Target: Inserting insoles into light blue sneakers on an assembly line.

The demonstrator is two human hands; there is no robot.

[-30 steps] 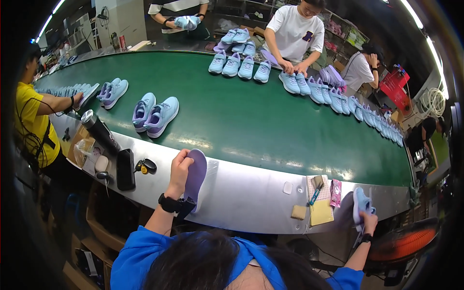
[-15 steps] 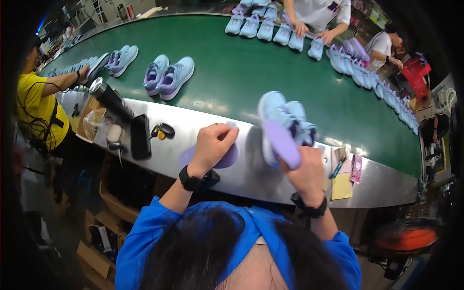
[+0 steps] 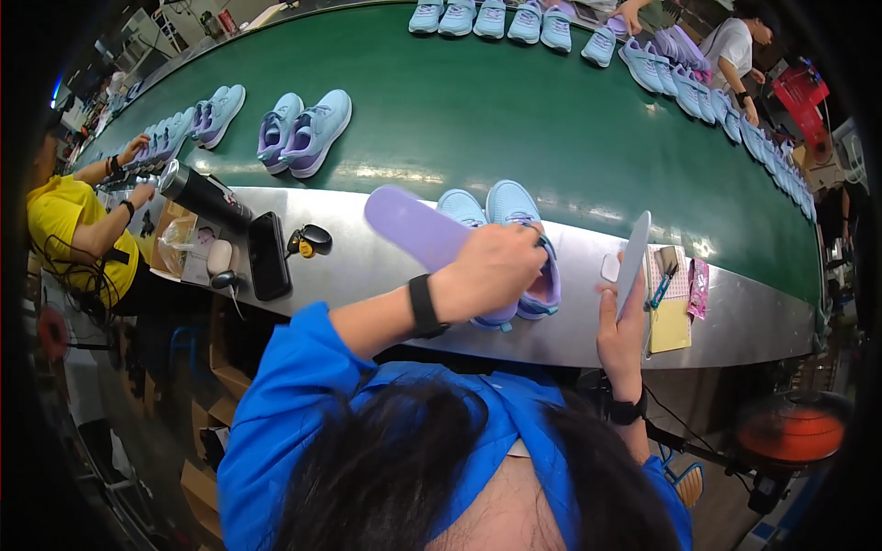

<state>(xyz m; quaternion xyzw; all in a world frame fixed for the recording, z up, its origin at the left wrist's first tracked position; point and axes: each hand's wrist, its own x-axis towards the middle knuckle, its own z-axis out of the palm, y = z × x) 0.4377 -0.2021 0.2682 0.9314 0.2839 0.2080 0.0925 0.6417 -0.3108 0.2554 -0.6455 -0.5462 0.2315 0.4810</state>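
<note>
A pair of light blue sneakers stands side by side in front of me: the right shoe [image 3: 513, 202] and the left shoe [image 3: 462, 206], partly covered by my arm. My left hand [image 3: 491, 268] is closed on a flat purple insole [image 3: 409, 223] that sticks out to the left; its fingertips reach the right shoe's collar, and whether they grip it I cannot tell. To the right of the shoes, my right hand [image 3: 622, 344] pinches a second insole [image 3: 634, 260], held upright and seen nearly edge-on.
Beyond the metal ledge [image 3: 367, 216] runs a green conveyor belt [image 3: 395, 110] lined with more sneakers [image 3: 491, 18]. A phone [image 3: 269, 257], keys [image 3: 310, 241] and a black flask [image 3: 204, 195] lie left. Yellow notepaper [image 3: 670, 326] and a cutter [image 3: 661, 286] lie right. Co-workers stand around the belt.
My left hand has moved right to the shoes, with its insole lifted off the ledge. The sneakers now sit nearer to me. My right hand has moved right, away from the shoes, with its insole turned upright.
</note>
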